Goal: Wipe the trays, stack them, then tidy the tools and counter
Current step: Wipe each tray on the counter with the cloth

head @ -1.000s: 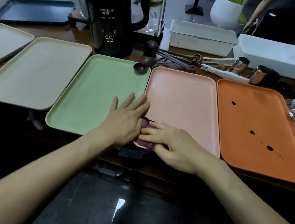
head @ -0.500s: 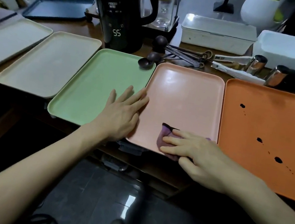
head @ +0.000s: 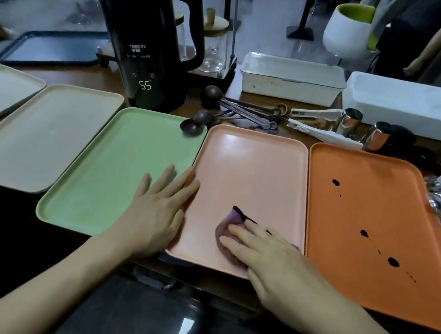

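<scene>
My right hand (head: 271,258) presses the soft cloth (head: 228,226) flat-fingered on the pink tray (head: 250,172); my left hand (head: 158,209), spread, steadies its slick, light rim beside.

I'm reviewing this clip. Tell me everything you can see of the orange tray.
The orange tray is rectangular with rounded corners and a low raised rim, and it looks like matte plastic. It lies flat at the right end of the row, its left rim right against the pink tray. Several dark spots with small droplets between them run diagonally from far left to near right. No object rests on it.
</scene>
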